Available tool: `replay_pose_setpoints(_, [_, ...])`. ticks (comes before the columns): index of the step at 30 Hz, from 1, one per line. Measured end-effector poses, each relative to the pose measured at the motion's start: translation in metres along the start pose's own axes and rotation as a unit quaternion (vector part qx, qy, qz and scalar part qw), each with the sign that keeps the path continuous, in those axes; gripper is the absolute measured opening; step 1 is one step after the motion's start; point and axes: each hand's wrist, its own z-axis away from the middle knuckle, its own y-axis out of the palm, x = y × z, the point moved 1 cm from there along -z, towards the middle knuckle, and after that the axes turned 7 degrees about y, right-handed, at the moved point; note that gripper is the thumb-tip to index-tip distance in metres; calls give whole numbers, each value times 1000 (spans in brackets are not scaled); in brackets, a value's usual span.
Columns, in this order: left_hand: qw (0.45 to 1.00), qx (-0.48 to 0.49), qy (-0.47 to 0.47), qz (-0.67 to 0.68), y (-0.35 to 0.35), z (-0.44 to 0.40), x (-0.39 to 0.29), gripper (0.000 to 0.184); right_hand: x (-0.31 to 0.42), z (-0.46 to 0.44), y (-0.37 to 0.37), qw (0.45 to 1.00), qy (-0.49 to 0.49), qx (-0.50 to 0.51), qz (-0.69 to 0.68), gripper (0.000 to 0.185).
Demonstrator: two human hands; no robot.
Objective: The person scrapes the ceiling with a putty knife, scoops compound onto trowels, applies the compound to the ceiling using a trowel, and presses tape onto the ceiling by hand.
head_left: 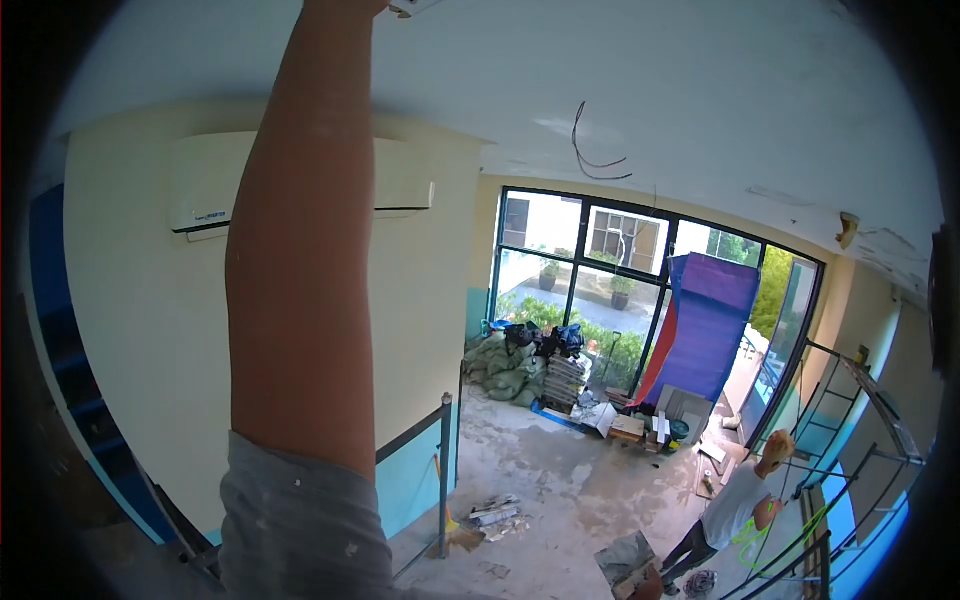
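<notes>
My left arm reaches straight up towards the ceiling, its grey sleeve bunched near the elbow. Only the lower edge of my left hand (345,4) shows at the top of the view. Beside it is part of a pale flat tool (413,7), close to the ceiling (480,60); the fingers are mostly cut off. At the bottom edge, what appears to be my right hand (649,585) grips a grey flat plate (624,557) with some brownish smears. Most of that hand lies outside the view.
A wall air conditioner (405,175) sits behind my arm. Loose wires (590,160) hang from the ceiling. A metal railing (444,470) stands below. A person (735,510) stands by a metal scaffold (850,470) at right. Sacks (505,370) and rubble (497,512) lie on the floor.
</notes>
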Motion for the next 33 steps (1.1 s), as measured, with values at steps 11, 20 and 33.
replay_pose_setpoints(11, [972, 59, 15, -229, -82, 171, 53, 31, -16, -35, 54, 989, 66, 130, -30, 45])
replay_pose_setpoints(20, [692, 137, 325, -630, -56, 134, 13, 33, -38, -39, 73, 989, 80, 122, 26, 45])
replay_pose_setpoints(33, [461, 107, 519, -712, -17, 45, -26, 25, -49, -41, 53, 992, 101, 70, -3, 46])
